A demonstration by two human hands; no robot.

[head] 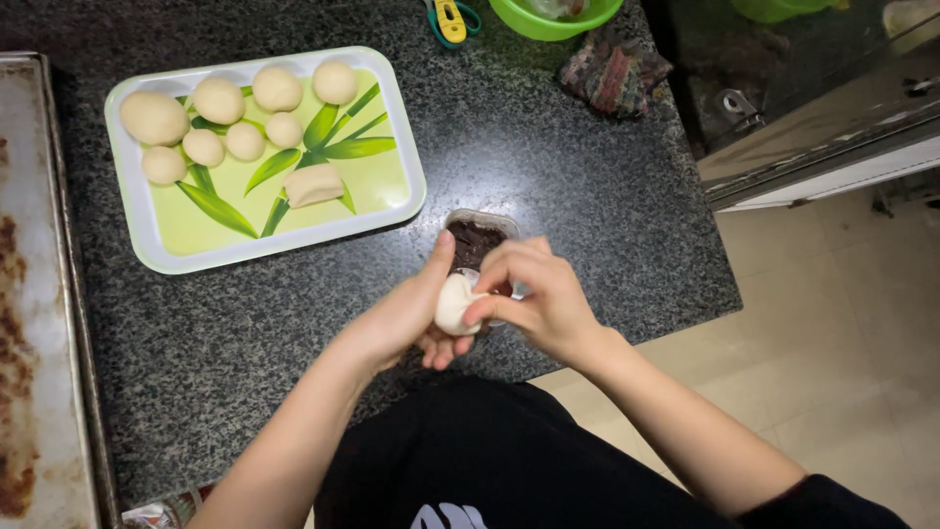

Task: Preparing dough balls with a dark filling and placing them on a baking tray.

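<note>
Head view: A person works a pale ball of dough (455,304) over a dark speckled tabletop (548,167), just in front of a small clear tub of dark filling (476,242).
Left hand (416,318): Cupped under the dough, thumb raised along its far side, gripping it from below.
Right hand (537,294): Curled over the near side, fingertips (477,310) pinching the dough's edge; closed on it.
Dough: Held in the air between both hands, touching neither tub nor tabletop.
Tub: Just behind the hands, near the tabletop's front edge, partly hidden by the right hand.
Tray (397,118): Green, leaf-patterned, left of the tub; it carries eight round dough balls (217,100) and one folded piece (313,184).
Baking sheet (24,294): Stained, far left of the tub, along the tabletop's edge.
Beyond the tub: A green bowl (548,20), a yellow tool (450,20) and a folded cloth (615,71).
Risk, seam: A hard pinch could likely tear the thin skin and let filling leak.
Risk, tub: The right wrist sits close; a nudge could tip it.
Risk, drop: The hands hang at the edge, so loosened dough could fall to the floor.
</note>
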